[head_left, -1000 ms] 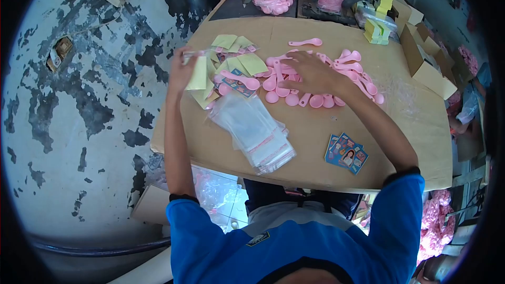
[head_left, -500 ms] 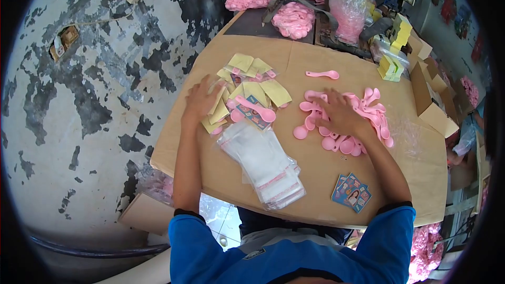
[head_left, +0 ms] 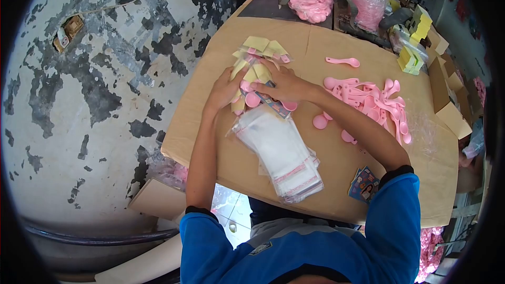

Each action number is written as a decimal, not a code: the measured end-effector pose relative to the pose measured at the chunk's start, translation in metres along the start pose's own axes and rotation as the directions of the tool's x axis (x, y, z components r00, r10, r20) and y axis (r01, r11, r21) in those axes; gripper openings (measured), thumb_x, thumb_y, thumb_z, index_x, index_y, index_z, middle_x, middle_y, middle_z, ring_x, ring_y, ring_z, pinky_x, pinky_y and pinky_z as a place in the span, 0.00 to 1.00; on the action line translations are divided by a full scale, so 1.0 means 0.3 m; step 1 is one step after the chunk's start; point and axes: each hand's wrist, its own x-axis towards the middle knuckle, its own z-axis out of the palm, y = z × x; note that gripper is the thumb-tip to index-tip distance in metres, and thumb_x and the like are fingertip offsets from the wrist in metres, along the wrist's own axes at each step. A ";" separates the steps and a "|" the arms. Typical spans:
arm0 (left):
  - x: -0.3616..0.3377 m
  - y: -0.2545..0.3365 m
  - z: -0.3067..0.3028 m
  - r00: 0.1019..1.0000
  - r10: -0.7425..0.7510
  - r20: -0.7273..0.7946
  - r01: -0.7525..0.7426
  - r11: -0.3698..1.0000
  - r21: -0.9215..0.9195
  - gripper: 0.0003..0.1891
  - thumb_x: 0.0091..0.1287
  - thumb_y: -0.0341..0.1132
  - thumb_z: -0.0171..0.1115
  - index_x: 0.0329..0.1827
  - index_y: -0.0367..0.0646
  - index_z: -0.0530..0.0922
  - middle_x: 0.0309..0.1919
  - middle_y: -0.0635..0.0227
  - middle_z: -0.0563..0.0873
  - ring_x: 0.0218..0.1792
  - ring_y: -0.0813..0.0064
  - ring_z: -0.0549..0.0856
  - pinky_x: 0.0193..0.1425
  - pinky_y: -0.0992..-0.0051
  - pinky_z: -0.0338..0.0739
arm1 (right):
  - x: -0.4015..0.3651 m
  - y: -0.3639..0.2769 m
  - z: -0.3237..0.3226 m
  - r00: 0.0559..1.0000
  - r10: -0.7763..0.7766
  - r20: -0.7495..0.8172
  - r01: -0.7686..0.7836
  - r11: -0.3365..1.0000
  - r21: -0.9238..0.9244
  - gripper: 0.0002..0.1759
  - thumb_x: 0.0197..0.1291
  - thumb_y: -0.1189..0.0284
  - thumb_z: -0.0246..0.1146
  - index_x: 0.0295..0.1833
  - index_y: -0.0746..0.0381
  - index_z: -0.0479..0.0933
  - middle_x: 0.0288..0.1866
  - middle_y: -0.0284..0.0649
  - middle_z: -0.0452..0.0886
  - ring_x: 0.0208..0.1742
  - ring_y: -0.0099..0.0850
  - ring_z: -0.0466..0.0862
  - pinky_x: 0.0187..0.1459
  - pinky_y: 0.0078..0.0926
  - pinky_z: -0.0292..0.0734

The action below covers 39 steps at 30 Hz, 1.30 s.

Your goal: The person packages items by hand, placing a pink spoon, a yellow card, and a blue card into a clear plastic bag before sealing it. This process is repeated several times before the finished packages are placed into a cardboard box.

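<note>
My left hand lies against the left side of a pile of small clear packets with yellow cards and pink spoons. Across from it, my right hand rests on the pile's right side, fingers spread. Both hands look open, though some fingertips are hidden among the packets. Under the right hand, a blue printed card and a pink spoon partly show. Just below the pile is a stack of clear plastic bags. Loose pink measuring spoons are heaped beyond my right forearm.
One pink spoon lies apart at the back. Blue printed cards sit near my right elbow. An open cardboard box stands at the right edge, with yellow card stacks behind. Bundled pink spoons and machinery occupy the far end.
My right hand has left the loose spoon heap and moved left onto the packet pile. My left hand has shifted inward against the pile, which looks more gathered. The view has shifted slightly.
</note>
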 end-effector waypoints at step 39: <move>-1.073 0.822 1.003 0.555 0.830 0.051 -0.398 0.319 -0.860 0.40 0.65 0.50 0.60 0.71 0.29 0.58 0.49 0.44 0.75 0.48 0.50 0.79 0.54 0.61 0.74 | -1.768 -0.077 -0.291 0.478 -0.001 -0.879 -0.243 0.961 -0.133 0.51 0.43 0.49 0.74 0.66 0.71 0.65 0.67 0.57 0.67 0.65 0.48 0.73 0.65 0.42 0.67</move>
